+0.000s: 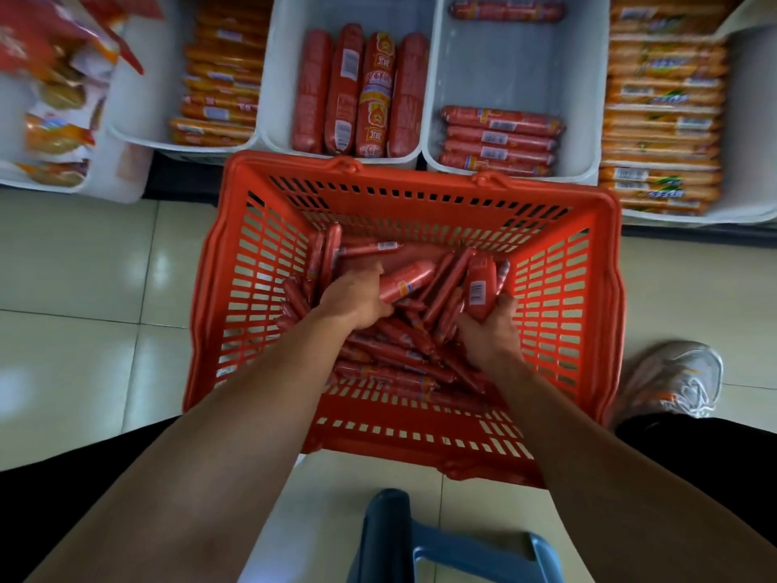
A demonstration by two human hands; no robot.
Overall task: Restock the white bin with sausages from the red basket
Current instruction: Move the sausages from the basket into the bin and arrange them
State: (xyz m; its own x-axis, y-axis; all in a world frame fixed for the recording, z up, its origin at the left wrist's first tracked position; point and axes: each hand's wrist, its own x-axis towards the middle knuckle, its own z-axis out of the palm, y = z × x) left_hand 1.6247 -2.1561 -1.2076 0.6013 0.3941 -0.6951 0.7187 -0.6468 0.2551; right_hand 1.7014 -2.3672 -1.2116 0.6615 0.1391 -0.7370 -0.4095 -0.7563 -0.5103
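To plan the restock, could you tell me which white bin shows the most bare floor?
The second bin from the right: its middle is bare between thin red sausages; the others look fuller.

**Shop aisle floor beside low shelving**

Glossy cream floor tiles (84, 288) with dark grout lines reflect soft patches of light. A blue plastic stool (420, 544) stands at the near edge. Along the far side, stacked orange packets (660, 119) and blurred snack bags (54, 98) fill the shelving.
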